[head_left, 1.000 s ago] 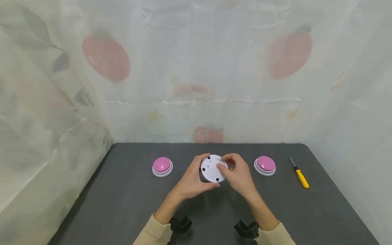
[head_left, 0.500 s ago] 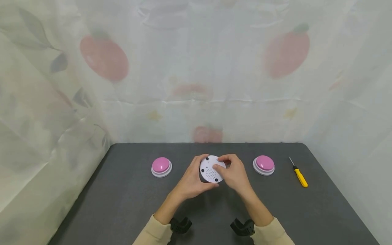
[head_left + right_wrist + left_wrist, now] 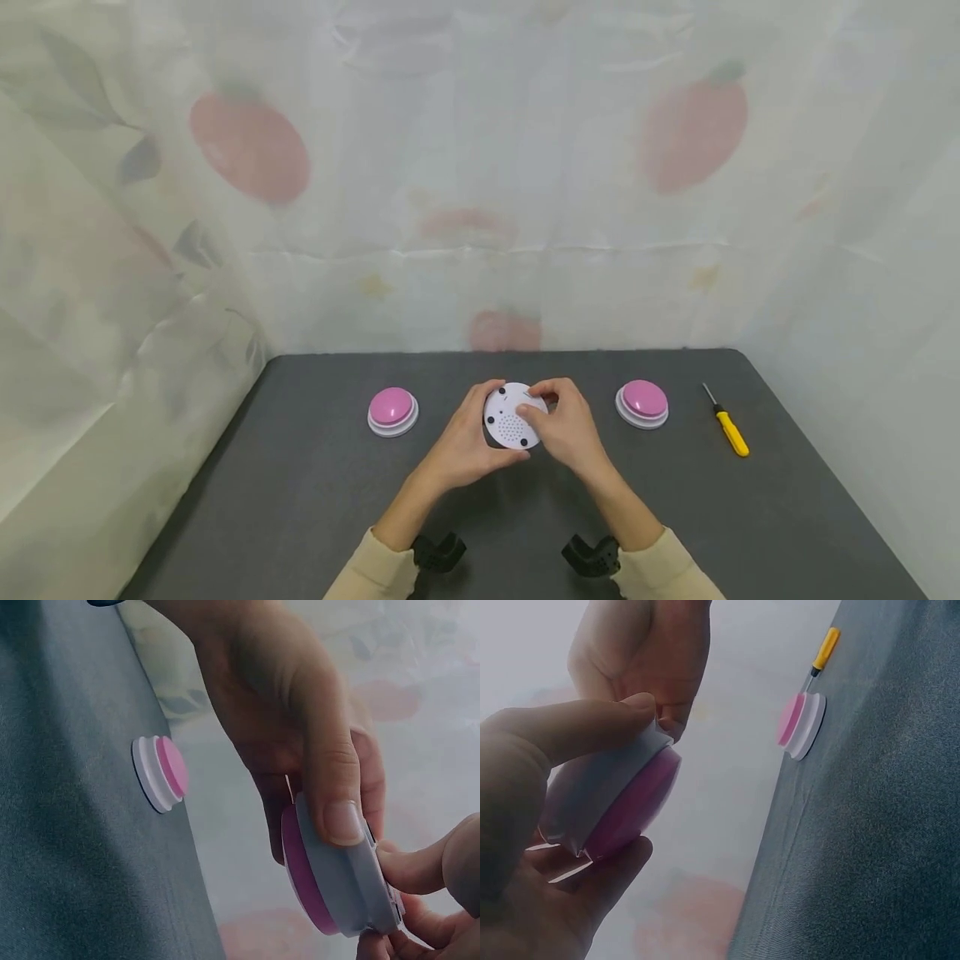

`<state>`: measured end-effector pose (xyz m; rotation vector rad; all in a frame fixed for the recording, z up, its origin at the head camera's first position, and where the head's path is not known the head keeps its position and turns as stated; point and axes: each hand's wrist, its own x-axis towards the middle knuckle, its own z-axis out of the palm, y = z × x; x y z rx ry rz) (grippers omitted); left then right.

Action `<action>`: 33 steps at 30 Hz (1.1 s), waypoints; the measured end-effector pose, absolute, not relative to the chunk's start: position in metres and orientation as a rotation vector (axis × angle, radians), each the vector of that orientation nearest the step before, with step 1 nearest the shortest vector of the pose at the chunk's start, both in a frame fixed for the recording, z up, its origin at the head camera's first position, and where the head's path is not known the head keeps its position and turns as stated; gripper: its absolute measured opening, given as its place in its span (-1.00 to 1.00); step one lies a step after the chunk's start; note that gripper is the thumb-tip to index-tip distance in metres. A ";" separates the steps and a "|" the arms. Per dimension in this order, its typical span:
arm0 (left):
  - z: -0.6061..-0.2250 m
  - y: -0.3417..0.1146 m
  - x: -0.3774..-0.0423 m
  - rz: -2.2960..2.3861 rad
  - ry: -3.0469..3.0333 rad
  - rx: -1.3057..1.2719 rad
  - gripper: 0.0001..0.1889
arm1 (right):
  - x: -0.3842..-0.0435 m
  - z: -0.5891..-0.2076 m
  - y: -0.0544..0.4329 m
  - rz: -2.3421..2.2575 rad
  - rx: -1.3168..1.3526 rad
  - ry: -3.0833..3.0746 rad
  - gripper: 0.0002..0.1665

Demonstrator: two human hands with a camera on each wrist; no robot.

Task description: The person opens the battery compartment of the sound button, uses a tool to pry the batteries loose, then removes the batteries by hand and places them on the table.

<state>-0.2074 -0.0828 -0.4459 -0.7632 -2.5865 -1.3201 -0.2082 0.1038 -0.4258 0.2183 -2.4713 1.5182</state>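
A round push button [image 3: 510, 425] with a white base and a pink dome is held over the middle of the table. Its white underside, with speaker holes and black feet, faces the head camera; the pink dome [image 3: 634, 806] shows in the left wrist view. My left hand [image 3: 468, 442] grips the base round its rim, thumb on one side and fingers on the other. At the right side of the underside, my right hand [image 3: 572, 425] pinches with curled thumb and index finger. What lies under those fingertips is hidden; the right thumb [image 3: 420, 870] touches the underside in the right wrist view.
Two more pink push buttons stand dome up on the dark table [image 3: 315, 500]: a left one [image 3: 392, 408] and a right one [image 3: 642, 402]. A yellow-handled screwdriver [image 3: 730, 429] lies at the far right. Printed curtains [image 3: 480, 167] hang behind and at the sides.
Both hands and the push button have drifted slightly left, and the head view has shifted a little. The grip of each hand looks the same.
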 end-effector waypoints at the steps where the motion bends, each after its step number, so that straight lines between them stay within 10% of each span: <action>1: -0.446 -0.083 -0.207 -1.318 -2.590 -0.759 0.05 | -0.208 -0.426 0.104 1.537 0.214 -2.470 -0.67; 33: -0.480 -0.102 -0.197 -1.317 -2.833 -0.708 0.03 | -0.222 -0.452 0.117 1.437 0.519 -2.465 -0.82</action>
